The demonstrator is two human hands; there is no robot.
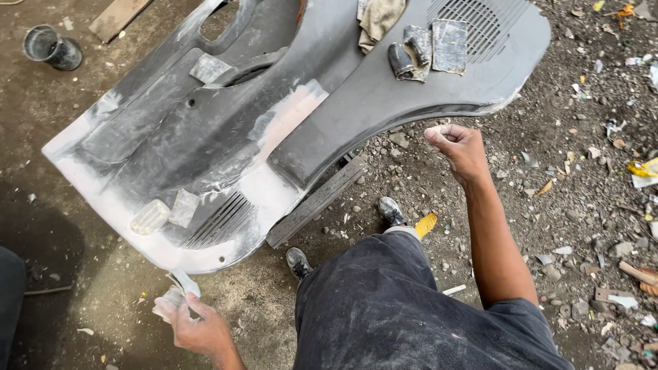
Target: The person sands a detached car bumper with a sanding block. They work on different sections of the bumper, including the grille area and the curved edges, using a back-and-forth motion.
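A large grey door panel (226, 130), smeared with pale filler, lies slanted across the gravel ground (582, 205), long axis lower-left to upper-right. The right hand (458, 145) hovers fisted beside its upper-right edge; the left hand (195, 327) pinches crumpled sandpaper (175, 291) just below the lower-left corner, the nearer hand.

No packages, labels, signs or screens show here; only small, crumpled, unidentifiable scraps of litter lie scattered over the dirt ground (582, 226).

The door panel (384, 82) is dark grey with white and pinkish filler patches; the rag (378, 19) is tan, and the cup (51, 46) black.
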